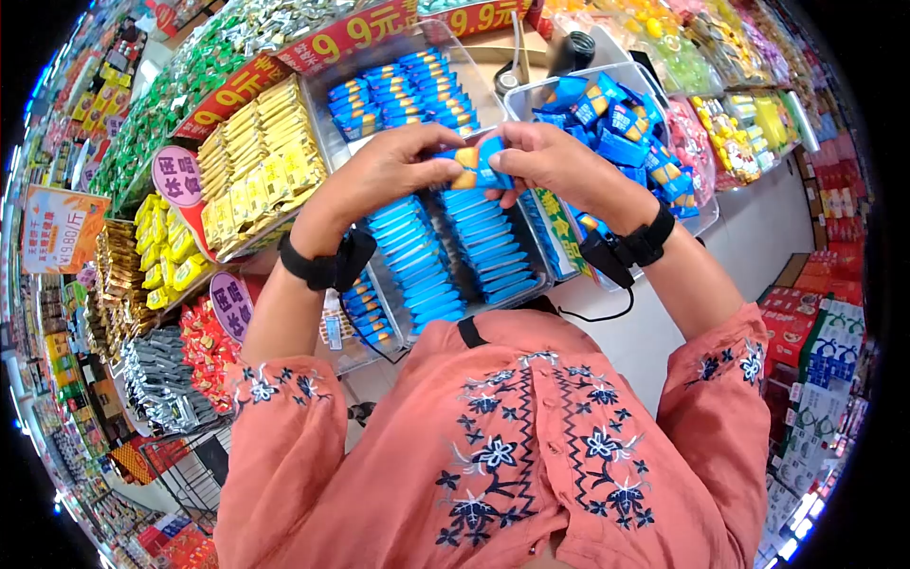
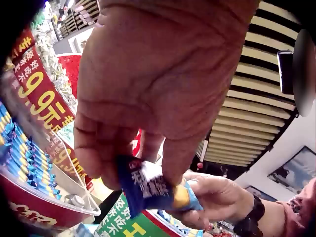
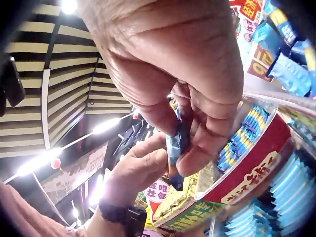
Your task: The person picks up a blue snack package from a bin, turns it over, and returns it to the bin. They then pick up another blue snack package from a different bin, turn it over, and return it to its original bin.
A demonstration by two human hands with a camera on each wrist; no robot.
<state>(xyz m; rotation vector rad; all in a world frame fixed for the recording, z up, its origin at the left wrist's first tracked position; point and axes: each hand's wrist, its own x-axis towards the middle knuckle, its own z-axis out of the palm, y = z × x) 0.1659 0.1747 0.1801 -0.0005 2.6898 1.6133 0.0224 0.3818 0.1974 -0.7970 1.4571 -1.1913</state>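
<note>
Both hands meet over the bins and hold one small blue snack packet (image 1: 467,169) with yellow biscuit pictures on it. My left hand (image 1: 396,169) pinches its left end between thumb and fingers. At the other end, my right hand (image 1: 550,163) grips the packet with thumb and curled fingers. In the left wrist view the blue wrapper (image 2: 145,185) shows white lettering between the two hands. The right wrist view has the packet (image 3: 175,148) nearly edge-on. Below the hands, blue packets (image 1: 417,261) stand in neat rows in a clear bin.
A clear tub (image 1: 697,223) of loose blue packets stands at right. Behind the hands is another bin of blue packets (image 1: 403,90); yellow packets (image 1: 270,156) fill one at left. Red price signs (image 1: 351,38) edge the display. A wire cart (image 1: 194,469) stands lower left.
</note>
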